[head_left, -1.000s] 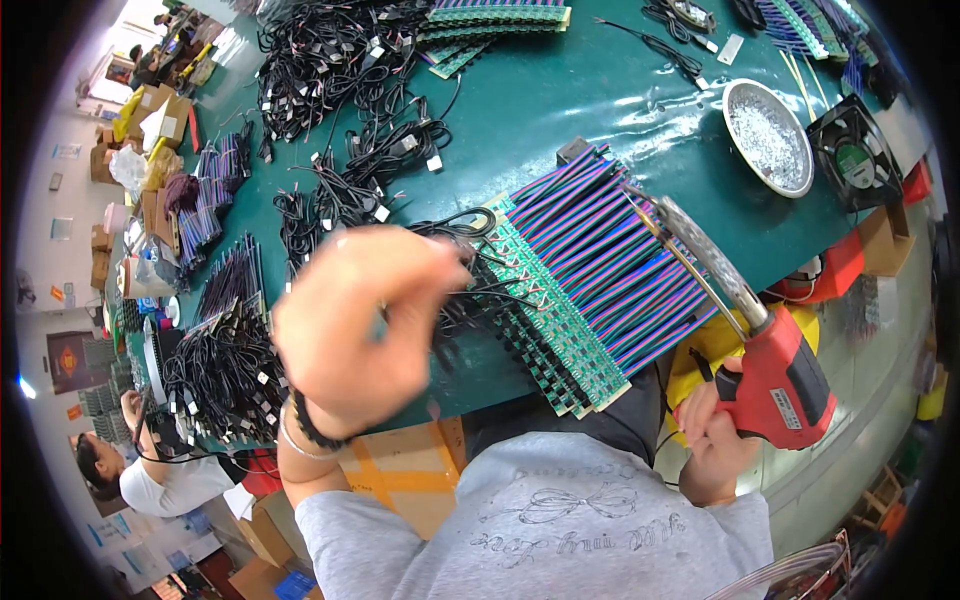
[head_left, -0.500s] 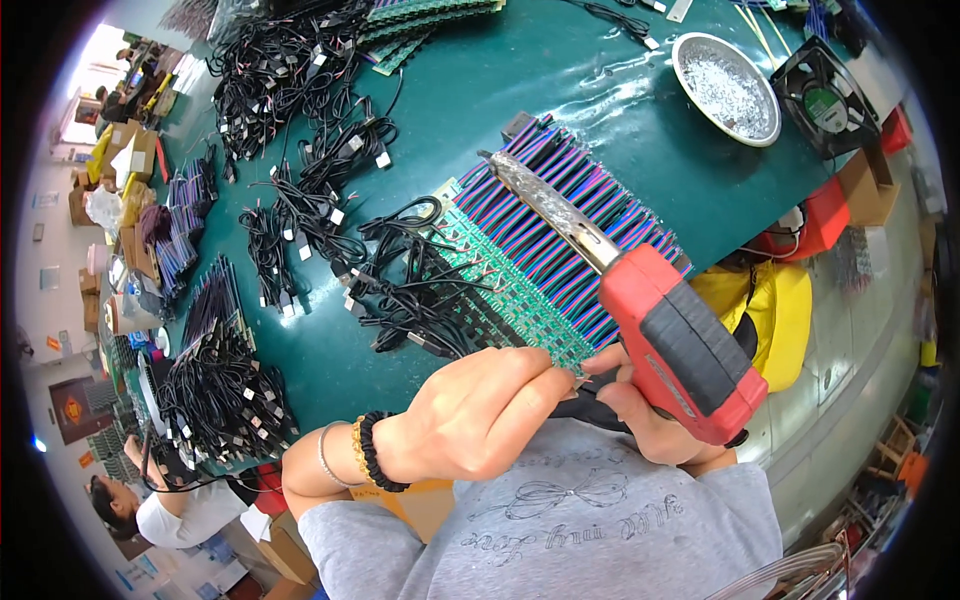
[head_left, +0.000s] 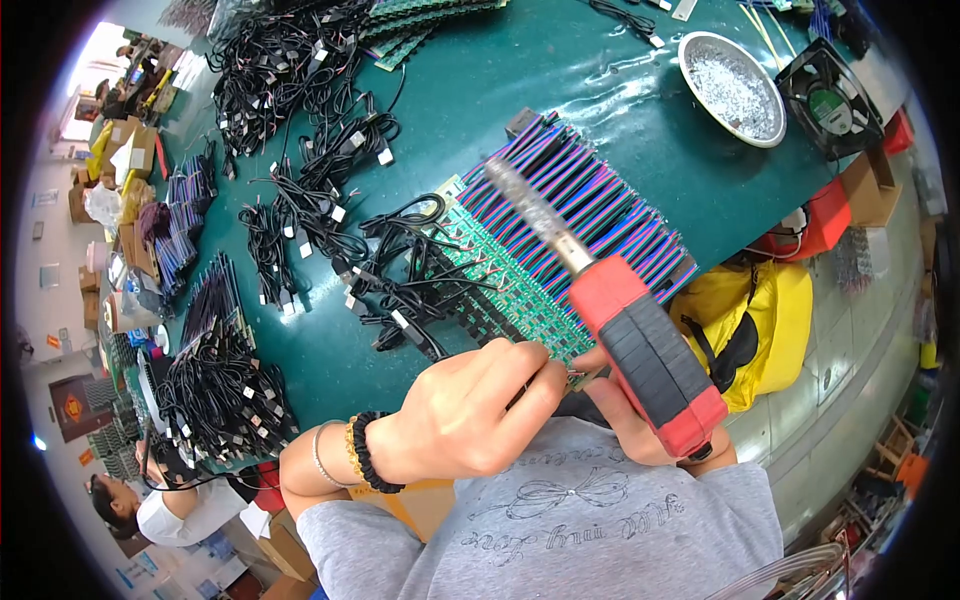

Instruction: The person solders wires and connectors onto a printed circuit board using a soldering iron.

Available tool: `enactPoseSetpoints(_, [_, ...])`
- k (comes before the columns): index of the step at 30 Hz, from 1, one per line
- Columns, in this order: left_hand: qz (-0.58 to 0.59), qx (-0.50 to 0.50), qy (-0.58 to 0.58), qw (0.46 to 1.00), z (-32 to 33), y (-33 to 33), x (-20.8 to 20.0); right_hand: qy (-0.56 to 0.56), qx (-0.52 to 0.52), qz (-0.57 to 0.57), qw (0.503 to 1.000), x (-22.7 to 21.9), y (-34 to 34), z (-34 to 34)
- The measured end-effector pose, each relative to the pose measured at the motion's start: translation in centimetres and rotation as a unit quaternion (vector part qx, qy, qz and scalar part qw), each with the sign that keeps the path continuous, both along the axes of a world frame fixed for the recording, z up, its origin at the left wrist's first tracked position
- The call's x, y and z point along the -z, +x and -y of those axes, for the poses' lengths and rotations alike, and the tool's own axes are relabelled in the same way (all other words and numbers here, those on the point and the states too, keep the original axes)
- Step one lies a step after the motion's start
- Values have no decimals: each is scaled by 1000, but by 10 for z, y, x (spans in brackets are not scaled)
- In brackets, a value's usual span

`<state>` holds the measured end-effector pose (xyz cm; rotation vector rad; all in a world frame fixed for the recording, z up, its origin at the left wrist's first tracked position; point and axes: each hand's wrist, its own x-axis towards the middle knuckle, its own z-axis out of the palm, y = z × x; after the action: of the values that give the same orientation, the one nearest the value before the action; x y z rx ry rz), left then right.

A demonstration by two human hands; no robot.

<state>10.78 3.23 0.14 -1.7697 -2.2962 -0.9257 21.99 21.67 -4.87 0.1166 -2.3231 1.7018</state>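
Observation:
My right hand [head_left: 628, 425] is closed around the handle of a red and black soldering gun [head_left: 655, 350]. Its blurred metal barrel points up and left over a row of wire bundles. My left hand [head_left: 475, 405] is pinched shut beside it, at the near end of a green circuit board panel [head_left: 520, 285]. A dark strand shows between its fingers, seemingly a black cable; its tip is hidden. Several black cables [head_left: 410, 270] with thin red and white ends lie across the panel's left side. Ribbons of blue, pink and black wires [head_left: 600, 200] run off its right side.
Heaps of black USB cables [head_left: 290, 90] cover the table's left part, with more circuit boards [head_left: 410, 20] behind. At the far right are a metal bowl [head_left: 732, 90] of silvery scraps and a black fan [head_left: 830, 98]. A yellow bag [head_left: 770, 340] hangs by the right edge. Another person [head_left: 190, 510] sits at left.
My right hand has shifted left with the soldering gun, whose barrel has swung a little away from the wires' right end. My left hand has moved slightly up and left.

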Motion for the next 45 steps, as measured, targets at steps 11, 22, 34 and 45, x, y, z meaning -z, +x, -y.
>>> enactPoseSetpoints(11, [-135,73,-36,988,2,3,-4,46,18,-37,998,-6,-7,2])
enactPoseSetpoints(22, [-57,71,-5,996,5,5,-8,26,-103,33,994,-10,-6,-7])
enactPoseSetpoints(34, [-102,-28,-73,992,20,-13,-42,89,-113,23,989,-10,-8,-16])
enactPoseSetpoints(45, [170,-40,-90,981,13,-67,-7,-146,31,108,983,13,44,-37])
